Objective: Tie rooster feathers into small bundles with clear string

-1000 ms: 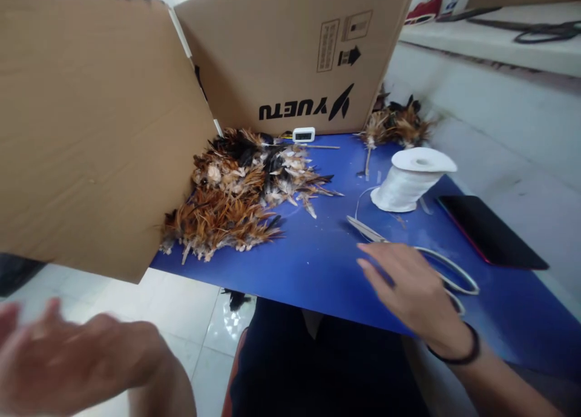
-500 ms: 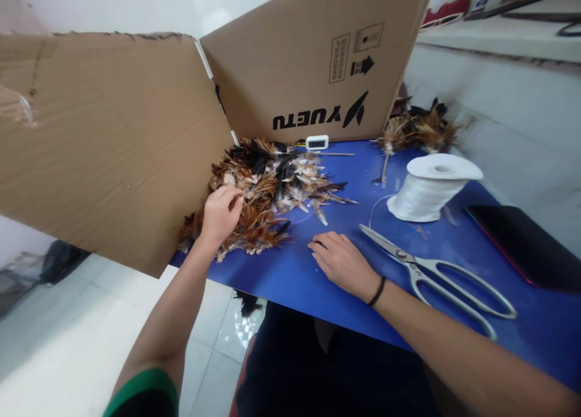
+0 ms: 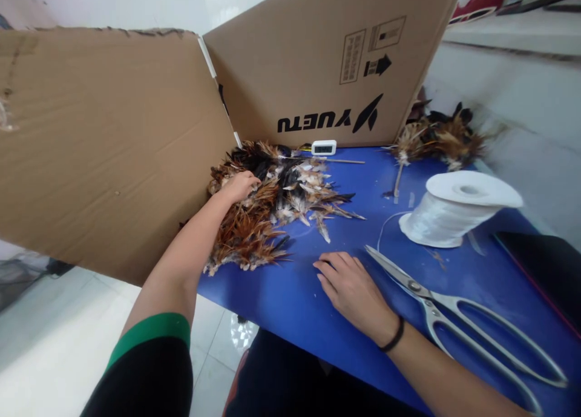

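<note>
Brown, black and white feathers [image 3: 254, 223] lie in a wide heap on the blue tabletop [image 3: 290, 296]. My left hand [image 3: 242, 187] reaches into the back left of this heap, its fingers bent and closed on feathers; the fingertips are partly hidden. To the right of the heap my right hand [image 3: 351, 290] rests palm down on the table, its fingers a little bent and apart, with a dark spot under the fingertips that I cannot make out. Large metal scissors [image 3: 422, 296] lie beside it, tips a little short of the hand's far side.
A white spool [image 3: 458, 211] of clear line stands at the right, with a phone-like dark slab [image 3: 540, 272] near it. Cardboard panels [image 3: 295, 60] wall the back and left. A small white digital display [image 3: 324, 147] and a feather duster-like bundle [image 3: 436, 138] sit along the back.
My left hand has moved right and slightly farther into the heap. My right hand stays resting on the table. The view has shifted a little.
</note>
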A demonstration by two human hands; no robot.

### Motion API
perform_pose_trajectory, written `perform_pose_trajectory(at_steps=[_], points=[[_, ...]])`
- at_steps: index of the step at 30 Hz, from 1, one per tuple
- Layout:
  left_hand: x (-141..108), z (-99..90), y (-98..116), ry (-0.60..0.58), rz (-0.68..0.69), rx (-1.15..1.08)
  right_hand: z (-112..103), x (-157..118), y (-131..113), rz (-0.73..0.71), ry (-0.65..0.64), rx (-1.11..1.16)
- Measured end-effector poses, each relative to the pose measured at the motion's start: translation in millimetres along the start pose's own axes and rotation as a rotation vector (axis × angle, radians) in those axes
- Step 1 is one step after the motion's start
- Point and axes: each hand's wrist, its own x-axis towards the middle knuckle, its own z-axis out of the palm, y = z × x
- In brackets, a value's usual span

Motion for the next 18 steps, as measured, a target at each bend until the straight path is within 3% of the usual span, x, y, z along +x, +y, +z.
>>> perform_pose_trajectory(at_steps=[2, 5, 7, 10, 14, 18], points=[[6.8, 2.3, 5.0, -0.039, 0.023, 0.026, 0.0, -0.2, 0.4, 0.012, -0.005, 0.018], [13.5, 4.4, 11.9, -0.043, -0.114, 0.099, -0.7, -0.4, 0.4, 0.032, -0.019, 0.042], [15.8, 6.8, 14.1, -0.108, -0.203, 0.140, -1.2, -0.5, 0.1, 0.041, -0.021, 0.052], [16.9, 14.4, 14.5, -0.197, -0.218, 0.152, -1.7, -0.6, -0.4, 0.047, -0.025, 0.058], [17.5, 24.1, 8.3, -0.178, -0.178, 0.093, -2.0, -1.2, -1.3, 0.049, -0.009, 0.062], [18.3, 19.5, -9.8, -0.103, -0.215, 0.014, -2.4, -2.4, -2.7, 0.052, 0.002, 0.069]])
